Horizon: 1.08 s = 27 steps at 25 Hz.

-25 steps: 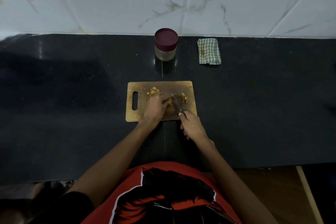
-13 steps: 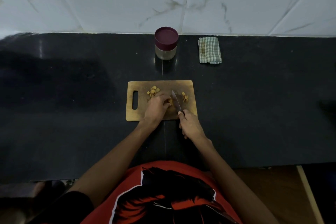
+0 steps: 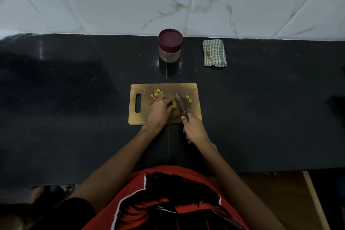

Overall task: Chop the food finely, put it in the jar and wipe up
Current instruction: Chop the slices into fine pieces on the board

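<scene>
The knife (image 3: 180,105) has moved a little since a moment ago. Its blade now sits right next to the yellow piece (image 3: 174,104) under the left hand (image 3: 159,110), so another cut is being made. That means the chopping is not done yet.

The right hand (image 3: 195,129) has its grip closed tight around the knife handle, at the near edge of the board (image 3: 194,87). The left hand has bent fingers pressing down on the yellow piece to keep it in place. Its grip is closed over the food, not lifting it.

There is a small pile (image 3: 157,94) of pieces by the left hand and a chopped pile (image 3: 189,100) to the right of the blade.

The jar (image 3: 170,45) stands at the back of the desk (image 3: 74,117) with its lid on. The cloth (image 3: 214,52) lies folded near it, not touched. I think filling the jar and wiping come later.
</scene>
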### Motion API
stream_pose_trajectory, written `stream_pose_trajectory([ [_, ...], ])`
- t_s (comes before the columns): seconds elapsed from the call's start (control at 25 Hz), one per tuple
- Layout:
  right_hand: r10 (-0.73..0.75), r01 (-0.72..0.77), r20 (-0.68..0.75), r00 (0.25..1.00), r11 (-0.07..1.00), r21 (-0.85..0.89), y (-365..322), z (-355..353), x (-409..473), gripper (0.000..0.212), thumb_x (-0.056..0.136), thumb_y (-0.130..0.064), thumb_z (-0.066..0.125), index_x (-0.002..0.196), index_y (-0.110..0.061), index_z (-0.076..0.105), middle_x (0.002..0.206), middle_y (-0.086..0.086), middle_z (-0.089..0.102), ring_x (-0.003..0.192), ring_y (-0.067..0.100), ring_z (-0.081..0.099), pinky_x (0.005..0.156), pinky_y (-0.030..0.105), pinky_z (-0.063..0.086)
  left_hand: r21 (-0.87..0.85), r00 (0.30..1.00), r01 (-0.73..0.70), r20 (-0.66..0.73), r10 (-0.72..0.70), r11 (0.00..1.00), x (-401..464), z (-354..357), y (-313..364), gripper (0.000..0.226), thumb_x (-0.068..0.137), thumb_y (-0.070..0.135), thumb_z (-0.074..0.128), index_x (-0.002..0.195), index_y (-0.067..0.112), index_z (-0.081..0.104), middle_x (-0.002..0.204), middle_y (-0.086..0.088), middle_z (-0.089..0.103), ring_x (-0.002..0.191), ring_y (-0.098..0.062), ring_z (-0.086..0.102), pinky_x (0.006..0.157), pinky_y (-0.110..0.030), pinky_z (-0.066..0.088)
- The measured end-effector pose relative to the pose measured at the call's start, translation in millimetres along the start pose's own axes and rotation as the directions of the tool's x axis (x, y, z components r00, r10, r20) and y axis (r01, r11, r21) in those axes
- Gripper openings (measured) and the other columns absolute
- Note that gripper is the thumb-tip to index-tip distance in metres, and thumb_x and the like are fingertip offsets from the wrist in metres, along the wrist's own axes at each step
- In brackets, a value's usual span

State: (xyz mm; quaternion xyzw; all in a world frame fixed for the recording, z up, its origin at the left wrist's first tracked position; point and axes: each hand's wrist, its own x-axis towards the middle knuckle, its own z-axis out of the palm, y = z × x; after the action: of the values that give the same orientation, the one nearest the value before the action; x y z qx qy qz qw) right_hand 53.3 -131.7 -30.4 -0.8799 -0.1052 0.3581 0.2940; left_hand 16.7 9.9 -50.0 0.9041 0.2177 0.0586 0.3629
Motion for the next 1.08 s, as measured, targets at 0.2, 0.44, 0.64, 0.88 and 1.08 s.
stream_pose_trajectory([
  [0.2, -0.068, 0.065, -0.024, 0.997, 0.990, -0.127, -2, 6, -4, 0.026, 0.105, -0.036, 0.036, 0.115, -0.015, 0.048, 0.100, 0.009, 0.060, 0.079, 0.024, 0.065, 0.051, 0.035, 0.057, 0.012, 1.000, 0.021, 0.017, -0.022, 1.000, 1, 1, 0, 0.030, 0.090, 0.012, 0.059, 0.119, 0.012, 0.063, 0.121, -0.008, 0.059, 0.106, -0.018, 0.058, 0.094, -0.035, 0.049],
  [0.44, -0.146, 0.115, -0.086, 0.986, 0.950, -0.291, -9, 9, -3, 0.028, 0.105, -0.032, 0.038, 0.117, -0.009, 0.050, 0.102, 0.010, 0.063, 0.089, 0.023, 0.065, 0.076, 0.043, 0.057, 0.011, 1.000, -0.002, -0.004, 0.003, 1.000, 1, 1, 1, 0.027, 0.088, 0.008, 0.060, 0.115, 0.012, 0.066, 0.119, -0.007, 0.061, 0.108, -0.018, 0.057, 0.096, -0.035, 0.048],
  [0.64, -0.116, 0.072, -0.116, 0.986, 0.941, -0.329, -14, 11, -2, 0.030, 0.105, -0.031, 0.039, 0.116, -0.007, 0.053, 0.104, 0.011, 0.065, 0.093, 0.023, 0.065, 0.075, 0.037, 0.055, 0.004, 1.000, 0.007, 0.002, -0.007, 1.000, 2, 4, 0, 0.021, 0.088, 0.008, 0.060, 0.105, 0.015, 0.069, 0.112, -0.005, 0.065, 0.102, -0.015, 0.060, 0.092, -0.035, 0.050],
  [0.88, -0.047, -0.004, -0.126, 0.991, 0.924, -0.383, -26, 14, 0, 0.030, 0.105, -0.026, 0.037, 0.119, -0.004, 0.051, 0.114, 0.015, 0.064, 0.104, 0.029, 0.064, 0.078, 0.039, 0.049, -0.011, 0.999, 0.054, 0.005, -0.054, 0.998, 3, 4, 4, 0.016, 0.088, 0.006, 0.059, 0.096, 0.013, 0.072, 0.094, -0.002, 0.071, 0.085, -0.012, 0.066, 0.078, -0.032, 0.056],
  [1.08, -0.023, -0.008, -0.085, 0.996, 0.936, -0.353, -17, 19, -11, 0.025, 0.105, -0.023, 0.037, 0.119, -0.005, 0.047, 0.115, 0.017, 0.064, 0.105, 0.033, 0.063, 0.075, 0.039, 0.045, 0.003, 0.999, 0.050, -0.001, -0.050, 0.999, 2, 5, 7, 0.015, 0.089, 0.008, 0.060, 0.094, 0.010, 0.073, 0.093, -0.005, 0.071, 0.082, -0.014, 0.065, 0.076, -0.034, 0.056],
])
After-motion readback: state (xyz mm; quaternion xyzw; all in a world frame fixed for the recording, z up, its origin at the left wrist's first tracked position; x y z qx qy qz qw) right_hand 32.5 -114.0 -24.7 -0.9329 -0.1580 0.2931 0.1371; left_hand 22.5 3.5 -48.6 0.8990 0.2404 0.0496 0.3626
